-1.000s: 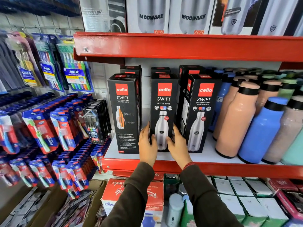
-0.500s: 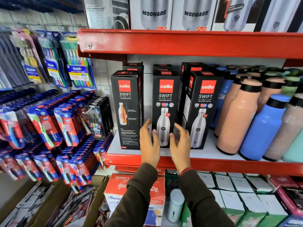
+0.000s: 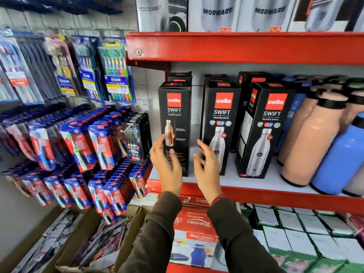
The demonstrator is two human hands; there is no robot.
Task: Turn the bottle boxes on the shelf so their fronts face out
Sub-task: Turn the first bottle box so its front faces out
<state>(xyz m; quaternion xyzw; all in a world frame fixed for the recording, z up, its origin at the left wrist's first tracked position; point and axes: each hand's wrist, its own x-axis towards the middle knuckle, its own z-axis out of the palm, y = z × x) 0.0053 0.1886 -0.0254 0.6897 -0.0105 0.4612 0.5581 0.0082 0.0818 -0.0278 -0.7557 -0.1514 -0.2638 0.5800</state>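
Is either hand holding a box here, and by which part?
Nothing is held. Left hand and right hand hover open before the left cello box.

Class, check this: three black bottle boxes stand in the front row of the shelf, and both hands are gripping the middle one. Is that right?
Not quite. The head view shows three black boxes in front, but neither hand grips the middle box. The left hand is open by the left box, and the right hand is open in front of the middle one.
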